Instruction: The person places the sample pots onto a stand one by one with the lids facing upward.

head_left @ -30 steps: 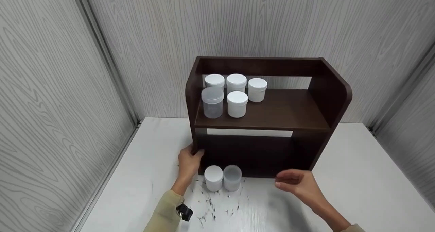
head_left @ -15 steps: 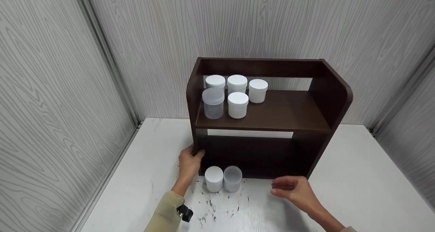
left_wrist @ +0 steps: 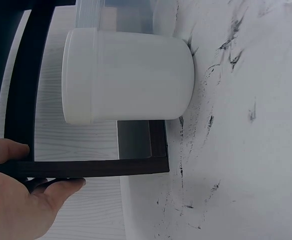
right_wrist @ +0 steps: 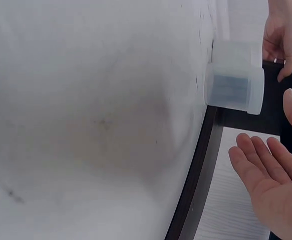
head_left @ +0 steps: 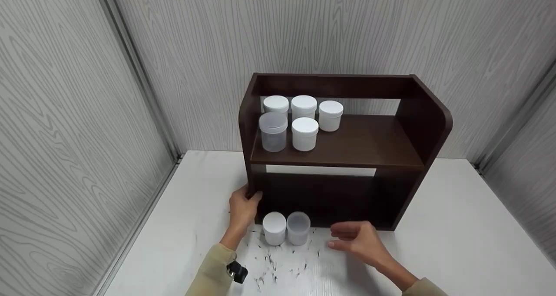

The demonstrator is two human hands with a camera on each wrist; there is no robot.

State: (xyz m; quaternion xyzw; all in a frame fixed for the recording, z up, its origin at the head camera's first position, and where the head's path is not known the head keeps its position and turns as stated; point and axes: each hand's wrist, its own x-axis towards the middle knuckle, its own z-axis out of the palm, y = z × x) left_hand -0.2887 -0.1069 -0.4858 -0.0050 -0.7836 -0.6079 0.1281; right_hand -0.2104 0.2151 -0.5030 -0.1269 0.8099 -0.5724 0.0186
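A dark brown two-tier shelf [head_left: 365, 144] stands on the white table. My left hand [head_left: 243, 207] grips the front edge of its left side panel, thumb inside and fingers outside, as the left wrist view shows. Just before the shelf's lower front edge stand a white lidded jar [head_left: 274, 229] and, right beside it, a translucent jar [head_left: 298, 229]. To the right of the translucent jar, apart from it, my right hand [head_left: 358, 242] hovers with thumb and fingers spread and nothing between them. In the right wrist view its fingers [right_wrist: 266, 165] point toward the translucent jar [right_wrist: 236, 85].
On the upper board, to the left, stand several white lidded jars [head_left: 305, 135] and a taller translucent jar [head_left: 273, 133]. Dark scuff marks [head_left: 271, 261] streak the table in front. Grey wood-grain panels [head_left: 325, 31] close in the back and both sides.
My right hand has moved left, from the shelf's lower right corner toward the translucent jar, and its fingers have spread. The left hand keeps its grip; the jars stay put.
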